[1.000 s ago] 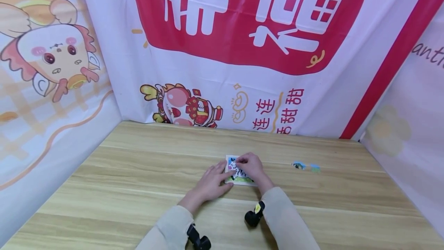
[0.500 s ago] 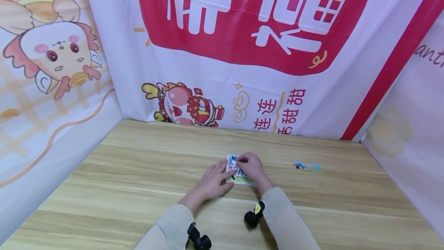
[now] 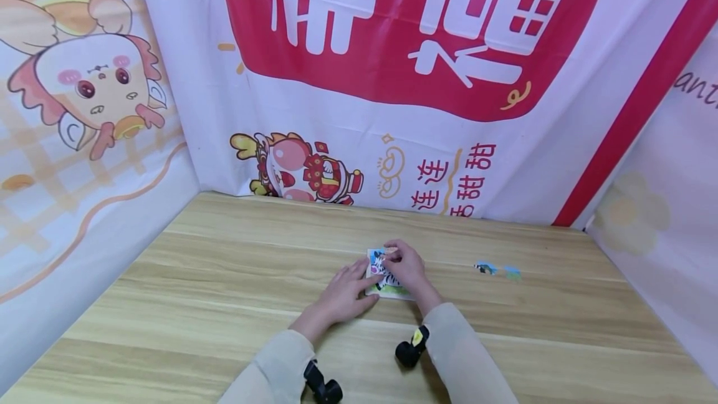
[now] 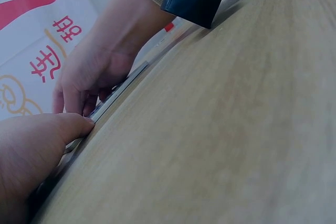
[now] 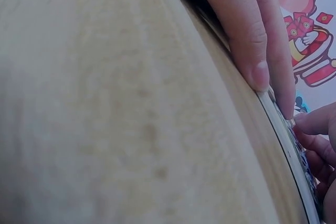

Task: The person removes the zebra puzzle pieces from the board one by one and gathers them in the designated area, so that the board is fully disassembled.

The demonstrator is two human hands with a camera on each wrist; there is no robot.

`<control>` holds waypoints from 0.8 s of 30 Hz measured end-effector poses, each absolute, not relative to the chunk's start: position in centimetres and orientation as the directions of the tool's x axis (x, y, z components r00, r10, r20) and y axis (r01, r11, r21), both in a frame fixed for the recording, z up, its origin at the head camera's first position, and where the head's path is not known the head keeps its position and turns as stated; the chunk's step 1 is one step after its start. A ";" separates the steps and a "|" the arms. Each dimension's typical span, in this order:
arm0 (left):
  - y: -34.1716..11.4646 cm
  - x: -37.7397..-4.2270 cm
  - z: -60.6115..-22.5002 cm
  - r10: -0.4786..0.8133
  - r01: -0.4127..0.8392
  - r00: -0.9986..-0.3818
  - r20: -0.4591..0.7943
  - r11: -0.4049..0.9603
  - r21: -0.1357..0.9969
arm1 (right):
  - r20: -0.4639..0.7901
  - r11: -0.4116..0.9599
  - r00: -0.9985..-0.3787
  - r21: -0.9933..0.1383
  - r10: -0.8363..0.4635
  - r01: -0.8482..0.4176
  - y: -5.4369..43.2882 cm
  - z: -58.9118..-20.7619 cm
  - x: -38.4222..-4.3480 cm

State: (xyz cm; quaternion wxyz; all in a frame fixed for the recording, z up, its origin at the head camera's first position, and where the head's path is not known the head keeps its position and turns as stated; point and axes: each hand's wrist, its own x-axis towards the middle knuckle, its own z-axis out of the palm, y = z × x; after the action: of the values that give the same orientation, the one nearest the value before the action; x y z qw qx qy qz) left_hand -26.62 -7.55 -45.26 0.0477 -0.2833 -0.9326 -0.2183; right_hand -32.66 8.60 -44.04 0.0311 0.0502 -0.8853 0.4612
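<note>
A small zebra jigsaw puzzle [image 3: 392,292] in a thin pale tray lies on the wooden table. My left hand [image 3: 343,295] rests along its left side with fingers extended; the thumb reaches onto the picture, and in the left wrist view this thumb [image 4: 79,125] touches the tray's edge. Bent over the upper right part is my right hand [image 3: 409,270], its thumb and index finger pinching a puzzle piece close to the zebra's head. Those fingers mostly hide the piece. In the right wrist view, the right fingertips [image 5: 310,124] meet the puzzle surface.
Two loose puzzle pieces lie right of the tray: a dark-and-blue one [image 3: 485,268] and a blue-green one [image 3: 512,272]. Printed cloth [image 3: 359,98] hangs behind the wooden table [image 3: 224,279] and along both sides. Each wrist carries a black camera.
My right hand's index finger has lifted and shifted slightly toward the puzzle's top edge. My left hand stays in place. The head view has tilted very slightly.
</note>
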 end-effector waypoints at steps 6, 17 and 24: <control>-7.5 -26.6 -45.2 0.509 0.552 -0.833 0.216 0.746 0.373 | 0.070 0.574 -0.992 -0.810 -0.106 -0.119 8.8 -43.9 -32.6; -7.5 -26.6 -45.2 0.508 0.554 -0.832 0.223 0.748 0.366 | 0.041 0.585 -0.990 -0.803 -0.136 -0.113 9.2 -43.8 -32.8; -7.5 -26.6 -45.2 0.509 0.554 -0.832 0.220 0.749 0.364 | 0.096 0.568 -0.982 -0.805 -0.164 -0.174 9.7 -43.7 -32.8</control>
State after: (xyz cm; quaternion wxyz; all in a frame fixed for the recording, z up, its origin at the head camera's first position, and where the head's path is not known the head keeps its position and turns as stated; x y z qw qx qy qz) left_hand -26.61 -7.47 -45.24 0.0536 -0.2846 -0.9335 -0.2112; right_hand -32.83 9.65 -43.73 0.0052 0.0954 -0.8853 0.4551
